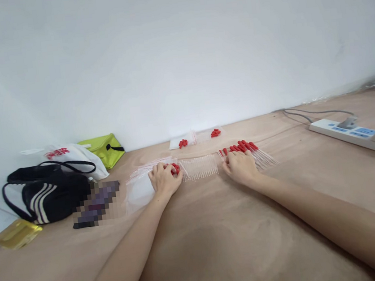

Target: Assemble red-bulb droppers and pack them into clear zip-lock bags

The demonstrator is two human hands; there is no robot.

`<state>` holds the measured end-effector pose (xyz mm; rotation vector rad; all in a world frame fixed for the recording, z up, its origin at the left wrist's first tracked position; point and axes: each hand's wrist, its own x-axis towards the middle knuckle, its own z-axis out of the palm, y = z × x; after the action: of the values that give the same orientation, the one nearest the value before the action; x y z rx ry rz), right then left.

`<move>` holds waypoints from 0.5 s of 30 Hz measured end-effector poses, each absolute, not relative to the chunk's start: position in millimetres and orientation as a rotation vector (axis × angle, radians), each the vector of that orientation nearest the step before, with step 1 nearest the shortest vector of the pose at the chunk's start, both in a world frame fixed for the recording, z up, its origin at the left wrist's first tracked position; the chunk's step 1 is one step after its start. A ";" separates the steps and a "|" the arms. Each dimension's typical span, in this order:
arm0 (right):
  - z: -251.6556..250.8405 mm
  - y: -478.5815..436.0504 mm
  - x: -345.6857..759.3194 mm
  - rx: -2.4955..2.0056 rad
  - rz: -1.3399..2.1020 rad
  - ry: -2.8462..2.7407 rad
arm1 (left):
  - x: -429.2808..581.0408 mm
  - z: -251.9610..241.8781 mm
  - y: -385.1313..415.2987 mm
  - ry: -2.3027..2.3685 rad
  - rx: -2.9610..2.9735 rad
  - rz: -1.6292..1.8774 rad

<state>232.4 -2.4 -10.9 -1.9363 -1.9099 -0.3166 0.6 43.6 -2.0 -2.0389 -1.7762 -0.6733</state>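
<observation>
My left hand point(165, 178) is curled over small red caps point(176, 169), some of which show between its fingers. Clear zip bags point(139, 189) lie beneath and to the left of that hand. A row of thin, clear-white sticks point(200, 167) lies side by side between my two hands. My right hand point(242, 166) rests at the row's right end with its fingers closed; whatever is in them is hidden. Beyond and to the right of its knuckles, thin sticks with red caps point(242, 145) fan out on the table.
Two clear bags with red pieces point(183, 143) lie near the wall. On the left are a black striped bag point(58, 195), a white plastic bag point(91, 158), a lime-green pouch point(103, 150) and a yellow packet point(17, 234). A white power strip point(342, 132) with cables sits right.
</observation>
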 end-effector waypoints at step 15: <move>-46.0 -17.6 255.4 -1.365 -0.160 -1.874 | -3.2 -4.1 -4.5 -1.154 -2.521 -1.019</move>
<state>255.4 -17.6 -46.0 -1.3654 -1.8742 -0.1597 -3.2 -4.5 -4.1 -2.5211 -1.1539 -1.0187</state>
